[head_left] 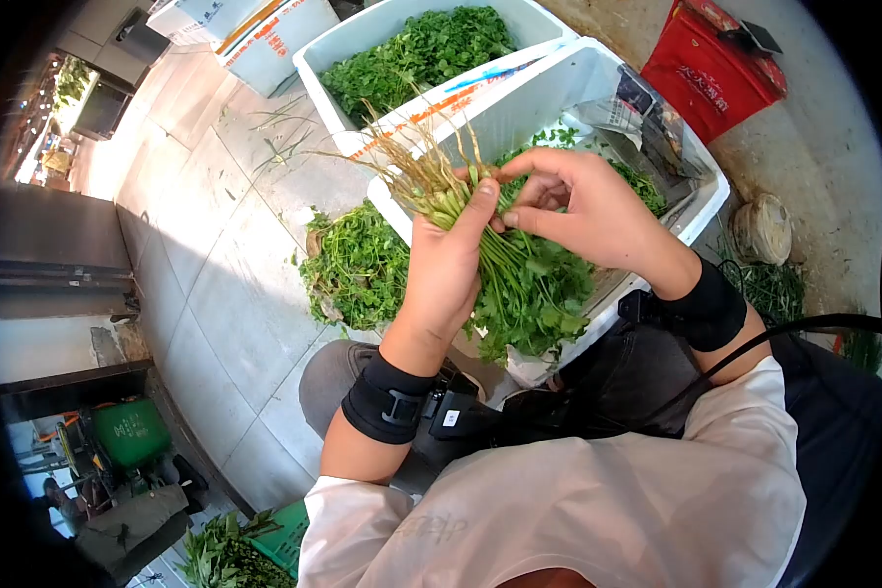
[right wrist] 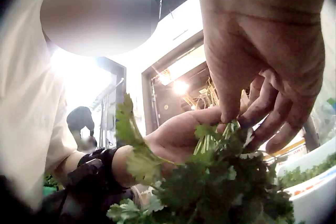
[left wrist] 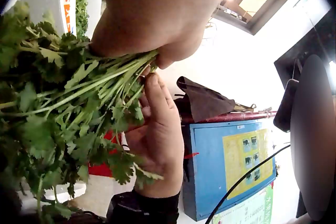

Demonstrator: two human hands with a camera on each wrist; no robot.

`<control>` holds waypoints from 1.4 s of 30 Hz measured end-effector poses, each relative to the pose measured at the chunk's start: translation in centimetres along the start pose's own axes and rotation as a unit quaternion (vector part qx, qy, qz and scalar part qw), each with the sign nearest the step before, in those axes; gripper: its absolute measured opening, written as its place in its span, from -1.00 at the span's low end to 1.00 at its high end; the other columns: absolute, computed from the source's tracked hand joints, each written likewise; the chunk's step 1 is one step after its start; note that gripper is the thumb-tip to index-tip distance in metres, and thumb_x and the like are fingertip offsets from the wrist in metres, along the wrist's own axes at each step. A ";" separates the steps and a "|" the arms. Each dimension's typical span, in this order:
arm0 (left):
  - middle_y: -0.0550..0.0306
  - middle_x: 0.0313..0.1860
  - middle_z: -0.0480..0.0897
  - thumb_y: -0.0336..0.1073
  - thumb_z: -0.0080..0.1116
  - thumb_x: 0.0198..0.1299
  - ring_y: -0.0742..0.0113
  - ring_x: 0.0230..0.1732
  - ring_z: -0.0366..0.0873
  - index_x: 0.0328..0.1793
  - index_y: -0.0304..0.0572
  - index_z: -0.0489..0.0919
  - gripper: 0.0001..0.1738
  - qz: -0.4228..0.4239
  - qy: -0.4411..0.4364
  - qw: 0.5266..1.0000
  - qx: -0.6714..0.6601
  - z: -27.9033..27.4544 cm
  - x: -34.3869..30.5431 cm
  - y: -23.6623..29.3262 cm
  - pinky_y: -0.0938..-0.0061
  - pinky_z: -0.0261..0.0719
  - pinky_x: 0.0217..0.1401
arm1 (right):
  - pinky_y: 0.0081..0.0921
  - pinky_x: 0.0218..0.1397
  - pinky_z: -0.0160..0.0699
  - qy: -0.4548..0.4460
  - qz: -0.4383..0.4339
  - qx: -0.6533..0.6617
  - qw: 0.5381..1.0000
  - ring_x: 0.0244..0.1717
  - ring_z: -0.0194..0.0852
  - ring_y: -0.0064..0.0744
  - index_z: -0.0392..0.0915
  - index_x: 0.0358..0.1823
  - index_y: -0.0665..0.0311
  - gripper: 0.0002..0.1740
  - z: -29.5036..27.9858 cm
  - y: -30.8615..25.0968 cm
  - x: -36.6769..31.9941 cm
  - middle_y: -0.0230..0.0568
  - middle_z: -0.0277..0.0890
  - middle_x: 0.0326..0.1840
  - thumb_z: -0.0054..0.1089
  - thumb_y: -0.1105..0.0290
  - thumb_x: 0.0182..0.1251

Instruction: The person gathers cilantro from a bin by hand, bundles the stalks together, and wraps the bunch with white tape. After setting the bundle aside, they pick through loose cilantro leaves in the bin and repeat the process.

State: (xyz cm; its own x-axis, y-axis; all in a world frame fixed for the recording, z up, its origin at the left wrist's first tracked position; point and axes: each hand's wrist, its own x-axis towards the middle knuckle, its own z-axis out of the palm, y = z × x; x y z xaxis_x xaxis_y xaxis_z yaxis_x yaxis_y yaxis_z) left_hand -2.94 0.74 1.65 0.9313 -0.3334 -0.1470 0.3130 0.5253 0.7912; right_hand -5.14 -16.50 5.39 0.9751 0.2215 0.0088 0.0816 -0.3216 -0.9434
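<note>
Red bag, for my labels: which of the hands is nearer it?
Right. The right hand is at the stems, toward the red bag; the left hand grips them, farther away.

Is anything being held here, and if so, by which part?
Yes, a bunch of leafy greens: the left hand grips its stems just below the roots, and the right hand pinches stems close by.

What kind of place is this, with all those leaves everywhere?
It looks like a vegetable seller's work area, maybe at a market. There's a white foam box full of leafy greens, a loose green pile on the tiled floor, and a coriander-like bunch with its roots on.
</note>
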 end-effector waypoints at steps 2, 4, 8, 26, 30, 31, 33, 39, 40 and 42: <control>0.20 -0.08 0.65 -0.35 0.23 0.40 0.49 -0.08 0.57 0.07 -0.25 0.57 -0.79 0.017 -0.003 1.000 0.015 0.0 0.0 0.1 0.53 0.54 -0.03 | -0.64 -0.25 0.52 0.003 0.012 0.005 1.000 -0.34 0.59 -0.66 0.53 0.06 0.44 -0.69 0.0 -0.2 0.1 -0.27 0.69 -0.31 0.31 0.55 0.31; 0.22 -0.13 0.65 -0.32 0.25 0.40 0.49 -0.13 0.58 0.06 -0.26 0.57 -0.79 0.064 -0.009 0.996 0.063 0.1 -0.1 0.0 0.55 0.57 -0.11 | -0.69 -0.28 0.47 0.008 0.023 0.011 1.000 -0.32 0.56 -0.73 0.55 0.03 0.40 -0.73 -0.1 -0.8 0.0 -0.37 0.63 -0.32 0.30 0.57 0.33; 0.24 -0.18 0.65 -0.31 0.27 0.40 0.51 -0.19 0.58 0.04 -0.27 0.57 -0.78 0.032 -0.036 0.997 0.063 0.3 -0.3 0.3 0.55 0.59 -0.20 | -0.74 -0.41 0.37 -0.021 0.063 0.008 0.998 -0.38 0.53 -0.79 0.55 -0.07 0.39 -0.82 0.0 -0.9 -0.2 -0.41 0.59 -0.30 0.29 0.58 0.33; 0.19 -0.26 0.55 -0.32 0.13 0.47 0.40 -0.18 0.50 -0.04 -0.22 0.47 -0.86 0.101 0.030 0.994 0.018 -0.7 0.6 -0.2 0.44 0.47 -0.01 | -0.61 -0.28 0.48 -0.050 0.042 -0.097 0.993 -0.31 0.47 -0.66 0.61 -0.05 0.35 -0.78 -0.2 0.2 0.0 -0.33 0.55 -0.18 0.34 0.52 0.29; 0.23 -0.31 0.50 -0.29 0.12 0.48 0.43 -0.22 0.45 -0.04 -0.22 0.48 -0.85 0.112 0.021 0.993 0.026 -0.8 0.6 0.0 0.46 0.45 -0.06 | -0.46 -0.23 0.53 -0.016 -0.036 -0.096 0.995 -0.31 0.55 -0.43 0.64 -0.08 0.32 -0.74 -0.1 0.5 -0.1 -0.19 0.57 -0.22 0.41 0.47 0.20; 0.23 -0.30 0.50 -0.29 0.12 0.49 0.44 -0.22 0.45 -0.04 -0.22 0.48 -0.85 0.116 0.024 0.993 0.026 -0.7 0.6 0.0 0.47 0.44 -0.07 | -0.46 -0.23 0.53 -0.016 -0.036 -0.096 0.995 -0.31 0.55 -0.43 0.64 -0.08 0.32 -0.74 0.0 0.3 -0.1 -0.19 0.57 -0.22 0.41 0.47 0.20; 0.23 -0.30 0.50 -0.28 0.12 0.49 0.45 -0.23 0.45 -0.04 -0.22 0.48 -0.85 0.119 0.027 0.992 0.025 -0.6 0.6 0.0 0.48 0.43 -0.07 | -0.43 -0.20 0.56 -0.002 -0.110 -0.128 0.986 -0.27 0.58 -0.34 0.66 -0.09 0.29 -0.73 0.2 -0.3 0.0 -0.18 0.53 -0.21 0.44 0.50 0.15; 0.23 -0.27 0.51 -0.29 0.12 0.49 0.46 -0.20 0.45 -0.01 -0.22 0.47 -0.84 0.093 0.009 0.996 -0.006 -0.5 0.5 0.1 0.50 0.43 -0.07 | -0.30 -0.16 0.59 0.018 -0.207 -0.202 0.957 -0.23 0.60 -0.12 0.67 -0.10 0.30 -0.72 0.2 0.4 0.1 -0.15 0.53 -0.20 0.45 0.51 0.13; 0.23 -0.26 0.52 -0.29 0.12 0.49 0.46 -0.19 0.45 0.00 -0.22 0.47 -0.84 0.079 0.012 0.997 0.000 -0.5 0.3 0.2 0.49 0.44 -0.05 | -0.30 -0.16 0.59 0.018 -0.206 -0.202 0.957 -0.23 0.60 -0.12 0.67 -0.10 0.30 -0.72 0.3 0.5 0.1 -0.15 0.53 -0.20 0.45 0.51 0.13; 0.22 -0.24 0.53 -0.29 0.12 0.49 0.45 -0.18 0.46 0.01 -0.23 0.47 -0.84 0.072 0.011 0.997 0.000 -0.3 0.4 0.2 0.49 0.44 -0.04 | -0.32 -0.15 0.57 0.034 -0.218 -0.199 0.955 -0.23 0.58 -0.13 0.66 -0.12 0.31 -0.75 0.2 0.3 0.2 -0.16 0.51 -0.20 0.42 0.52 0.15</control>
State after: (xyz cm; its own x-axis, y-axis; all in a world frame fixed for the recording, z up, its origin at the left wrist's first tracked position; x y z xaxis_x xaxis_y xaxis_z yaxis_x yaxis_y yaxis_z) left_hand -2.42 0.95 1.52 0.9705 -0.2368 -0.0448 0.1753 0.5662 0.8054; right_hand -4.98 -16.36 5.03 0.8410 0.3585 0.4053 0.5410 -0.5396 -0.6451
